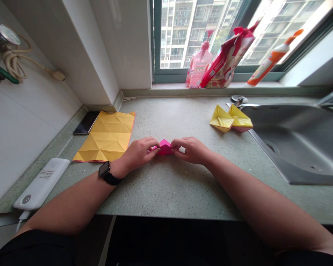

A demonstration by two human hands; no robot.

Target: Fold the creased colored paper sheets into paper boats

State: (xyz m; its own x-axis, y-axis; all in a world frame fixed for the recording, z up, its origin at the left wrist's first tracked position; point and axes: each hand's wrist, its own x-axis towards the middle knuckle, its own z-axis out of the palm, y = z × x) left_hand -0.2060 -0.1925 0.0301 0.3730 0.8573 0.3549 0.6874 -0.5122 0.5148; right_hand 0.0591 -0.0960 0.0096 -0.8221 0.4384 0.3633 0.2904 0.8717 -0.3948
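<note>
A small piece of folded pink paper (pixel 164 147) with a pointed top lies low over the counter in front of me. My left hand (pixel 142 150) pinches its left end between thumb and fingers. At the other end, my right hand (pixel 189 149) is closed on the paper's right corner. Fingertips hide both ends of the paper. Left of my hands rests creased yellow paper (pixel 108 133) with a pinkish edge. Two folded yellow paper shapes (pixel 221 120), open at the top, stand beside the sink.
A steel sink (pixel 299 177) is set into the speckled counter (pixel 166 188) on the right. A phone (pixel 86 122) and a white power bank (pixel 43 183) lie at left. Along the windowsill stand a pink pump bottle (pixel 200 66), a red bag (pixel 227 59) and an orange-white bottle (pixel 273 61).
</note>
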